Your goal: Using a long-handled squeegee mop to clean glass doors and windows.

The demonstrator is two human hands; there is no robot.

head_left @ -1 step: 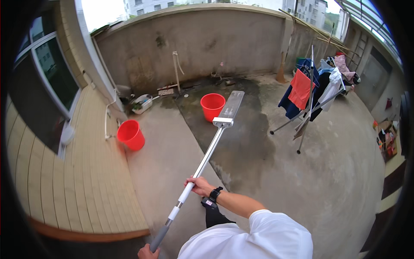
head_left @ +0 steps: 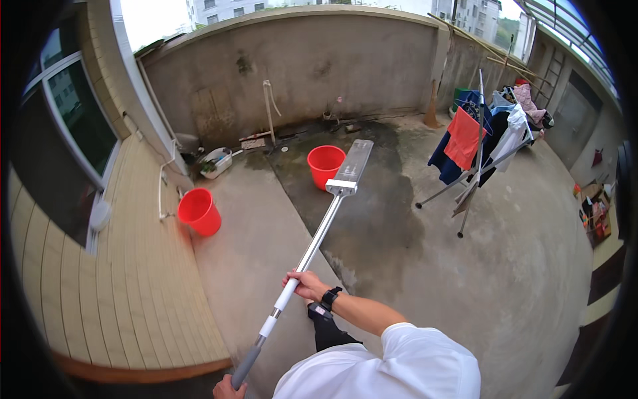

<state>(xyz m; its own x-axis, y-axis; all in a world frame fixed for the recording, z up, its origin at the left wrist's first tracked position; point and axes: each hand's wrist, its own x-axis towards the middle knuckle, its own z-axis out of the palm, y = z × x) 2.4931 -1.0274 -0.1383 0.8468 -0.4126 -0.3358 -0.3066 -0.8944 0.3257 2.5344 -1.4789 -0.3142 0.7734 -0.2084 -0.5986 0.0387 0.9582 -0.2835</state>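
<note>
My right hand [head_left: 304,284], with a black watch on its wrist, is closed round the white sleeve of a long flat mop [head_left: 321,231]. Lower down, at the bottom edge, my left hand [head_left: 229,388] grips the mop's grey handle end; part of that hand is cut off. The silver pole slants up and away from me. Its long grey rectangular head [head_left: 356,163], joined by a white bracket, points forward just right of a red bucket [head_left: 325,165] and overlaps its edge in view. Whether the head touches the ground I cannot tell.
A second red bucket [head_left: 199,211] stands left, beside the tiled step [head_left: 126,292]. A drying rack [head_left: 477,166] with clothes stands right. A white basin [head_left: 216,163] and a standpipe [head_left: 269,112] are near the back wall [head_left: 292,66]. Dark wet concrete [head_left: 379,229] surrounds the nearer bucket.
</note>
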